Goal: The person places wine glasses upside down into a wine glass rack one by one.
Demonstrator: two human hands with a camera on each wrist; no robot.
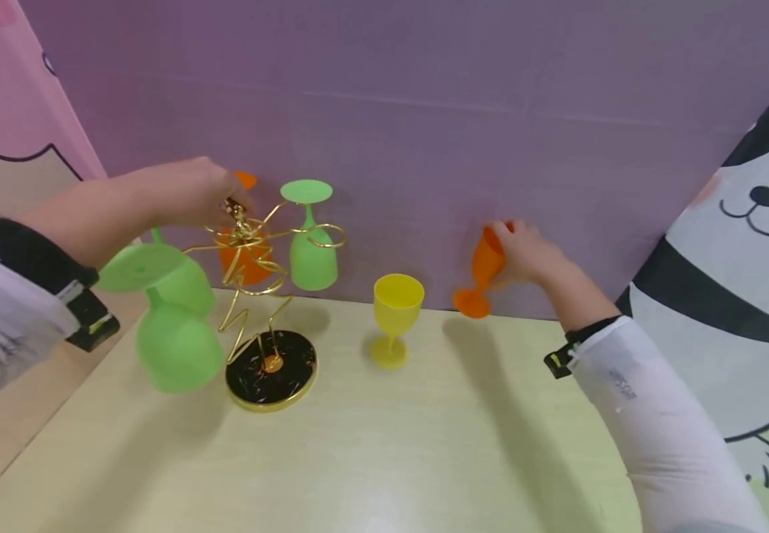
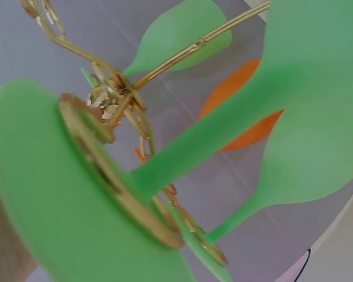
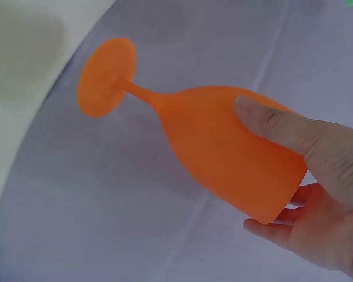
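Note:
My left hand (image 1: 200,191) grips the top of a gold wire wine glass rack (image 1: 243,235); its fingertips are partly hidden. The rack's round black base (image 1: 271,370) is on the table. Green wine glasses hang upside down from its loops: a near one (image 1: 180,348), one behind it and a right one (image 1: 314,259). An orange glass (image 1: 246,259) hangs at the back. My right hand (image 1: 524,252) holds another orange wine glass (image 3: 223,141) by its bowl, tilted with the foot down to the left, above the table. Between rack and right hand, a yellow wine glass (image 1: 397,307) stands upright.
The pale table (image 1: 384,459) meets a purple wall (image 1: 424,148) just behind the glasses. On the right is a panel with a panda drawing (image 1: 757,244); a pink panel (image 1: 7,81) is on the left.

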